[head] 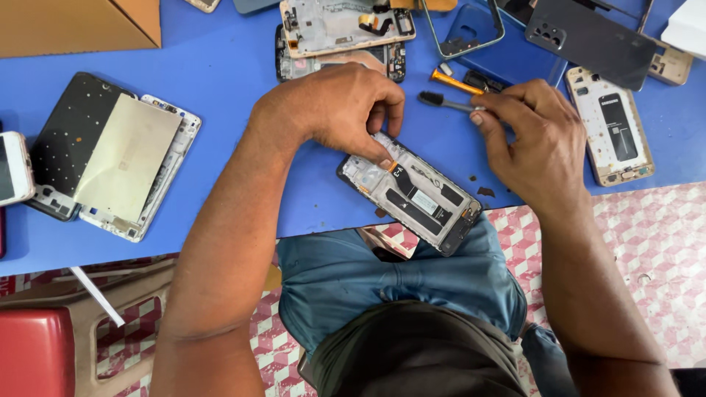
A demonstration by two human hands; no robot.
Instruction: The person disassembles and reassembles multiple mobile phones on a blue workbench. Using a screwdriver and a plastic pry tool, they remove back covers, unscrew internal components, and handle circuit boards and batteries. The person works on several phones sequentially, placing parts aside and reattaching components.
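Note:
An opened phone frame with exposed boards and flex cables lies at the front edge of the blue table, tilted and partly hanging over the edge. My left hand presses down on its upper end with the fingertips. My right hand is to the right of the phone and holds a small dark brush, bristles pointing left above the table.
Several stripped phone frames, a blue case, a dark back cover and an orange tool lie around. Another open phone sits at right. Small debris lies by the phone. A red stool stands at lower left.

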